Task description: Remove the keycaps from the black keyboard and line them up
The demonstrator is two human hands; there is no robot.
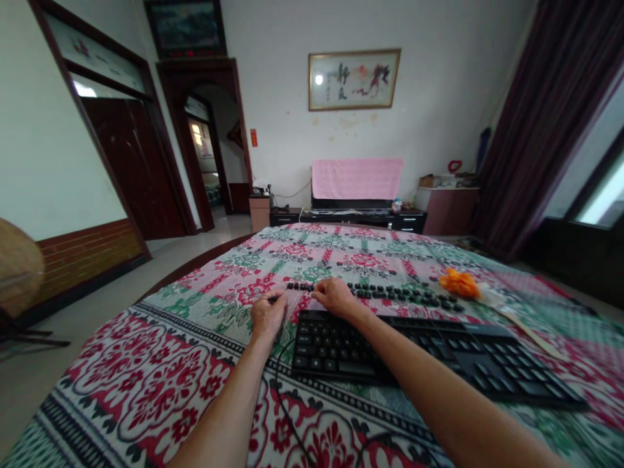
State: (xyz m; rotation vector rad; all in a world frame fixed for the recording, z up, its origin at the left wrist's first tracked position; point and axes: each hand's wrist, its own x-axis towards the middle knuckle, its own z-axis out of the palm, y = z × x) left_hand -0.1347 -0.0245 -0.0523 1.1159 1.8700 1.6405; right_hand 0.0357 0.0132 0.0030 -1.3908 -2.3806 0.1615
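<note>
My left hand (269,316) is closed just left of the keycap row, a small black piece at its fingertips too small to name surely. At the row of loose black keycaps (385,292), the fingers of my right hand (336,297) are pinched together, touching or just above the caps near its left end. What they grip, if anything, is hidden. The black keyboard (336,354) lies on the tablecloth in front of the row, partly covered by my right forearm. Some of its key places look bare. Its black cable (283,403) runs down beside my left forearm.
A flowered tablecloth (160,377) covers the round table. Right of the keycaps lie a fluffy orange thing (459,283), a whitish crumpled piece (490,296) and a flat wooden stick (536,338). Beyond the table stands a low black cabinet (409,222); a pink cloth (358,179) hangs above it.
</note>
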